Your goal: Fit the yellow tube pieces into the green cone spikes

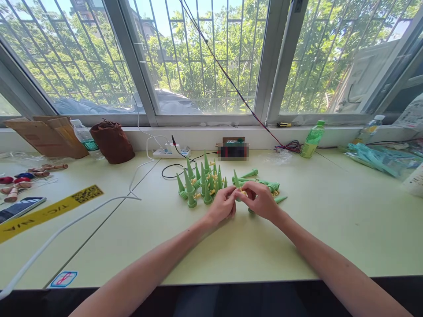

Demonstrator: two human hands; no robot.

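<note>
My left hand (pixel 224 203) is closed around the lower part of a green plastic cone (pixel 236 177), whose pointed tip sticks up above the fingers. My right hand (pixel 261 199) meets it from the other side, thumb and fingers pinched on a small yellow piece (pixel 243 192) at the cone. Fingers partly hide where the two parts touch. Left of my hands stands a cluster of upright green cones (pixel 189 185) with small yellow parts on them. Several more green cones (pixel 250 173) lie on their sides behind and right of my right hand.
Behind the cones are a power strip (pixel 172 152), a black cable (pixel 168 177) and a small blurred box (pixel 233 151). A green bottle (pixel 312 140) stands right. Leftward are a brown pouch (pixel 112 141), a phone (pixel 21 208), wooden toys (pixel 24 180) and a white cable (pixel 71 223).
</note>
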